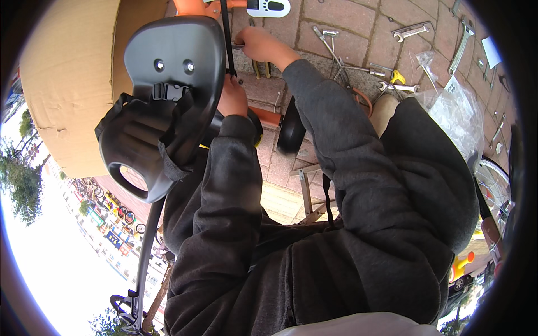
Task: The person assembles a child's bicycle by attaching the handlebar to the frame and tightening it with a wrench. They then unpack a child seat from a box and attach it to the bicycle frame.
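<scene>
Sitting by the big box, the black seat is kept close, maybe for easy reach — what is held in the left hand or right hand's grip cannot be told.

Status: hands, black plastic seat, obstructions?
Left bare hand partly hidden by black plastic seat. Right bare hand over reddish brick paving; both grips unclear. Brown cardboard box left of seat.
</scene>
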